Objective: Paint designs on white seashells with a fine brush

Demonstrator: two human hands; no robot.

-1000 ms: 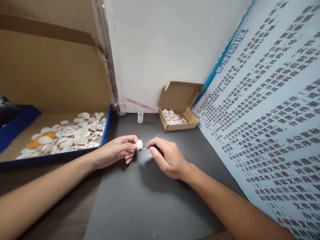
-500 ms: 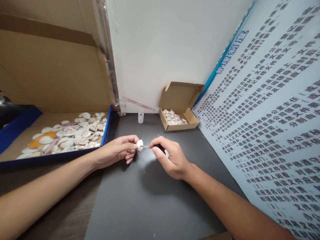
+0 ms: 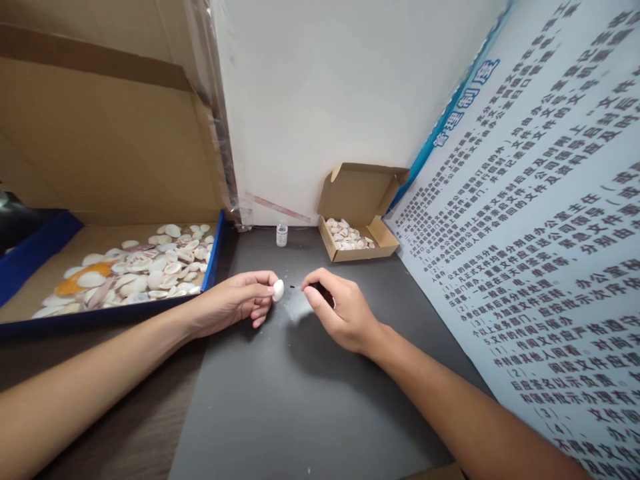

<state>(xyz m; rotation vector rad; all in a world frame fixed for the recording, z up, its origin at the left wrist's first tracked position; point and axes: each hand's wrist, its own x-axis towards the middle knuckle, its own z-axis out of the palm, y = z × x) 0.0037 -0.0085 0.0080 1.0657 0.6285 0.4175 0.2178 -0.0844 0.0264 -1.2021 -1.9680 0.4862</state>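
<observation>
My left hand (image 3: pixel 245 298) pinches a small white seashell (image 3: pixel 279 290) between thumb and fingers, over the dark table mat. To its right, my right hand (image 3: pixel 337 307) is closed on a thin small brush (image 3: pixel 295 287), whose dark tip points left at the shell with a short gap between them. The brush's other end is mostly hidden inside my right hand. Behind both hands stands a small clear bottle (image 3: pixel 282 235) with a printed label, upright on the mat.
On the left, a blue-edged cardboard box (image 3: pixel 213 250) holds many seashells (image 3: pixel 145 267). A small open carton (image 3: pixel 365 254) with more shells stands at the back right. A white wall (image 3: pixel 320 100) rises behind, and a printed board (image 3: pixel 540 220) leans along the right. Pale specks dot the mat (image 3: pixel 250 413).
My right hand has drawn the brush back to the right, so its tip has come away from the shell. The shell has turned slightly in my left hand.
</observation>
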